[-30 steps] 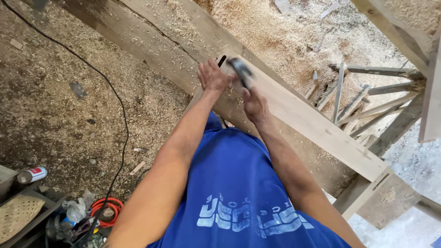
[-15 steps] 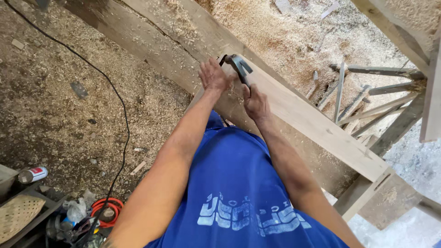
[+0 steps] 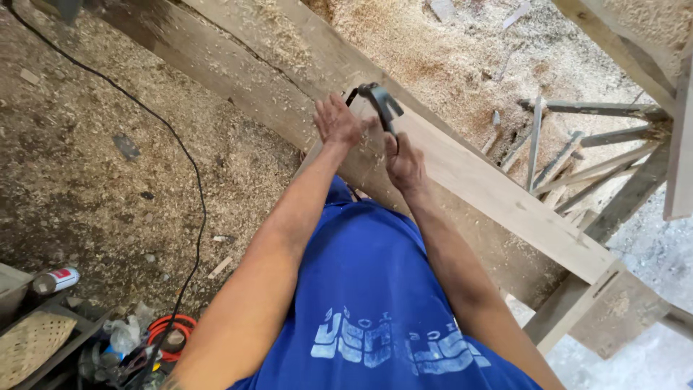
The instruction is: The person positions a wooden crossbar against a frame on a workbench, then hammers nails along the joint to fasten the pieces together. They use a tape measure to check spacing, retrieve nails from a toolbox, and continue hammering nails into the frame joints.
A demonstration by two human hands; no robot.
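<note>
Sawdust-strewn ground (image 3: 86, 180) is spread beneath a long wooden beam (image 3: 505, 198). Both arms are stretched forward: the left hand (image 3: 337, 121) is pressed flat on the beam, fingers spread wide. A dark hammer (image 3: 379, 101) is gripped by the right hand (image 3: 404, 165), fingers wrapped round its handle, above the beam's middle.

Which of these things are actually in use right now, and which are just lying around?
In use: left hand and right hand on the dark hand tool, wooden beam.
Lying about: black cable, spray can, orange coil, woven basket, loose slats.

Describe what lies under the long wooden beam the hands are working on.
Under the beam, sawdust-covered ground and grey slats show on its far side. Directly beneath is hidden by the beam.
</note>
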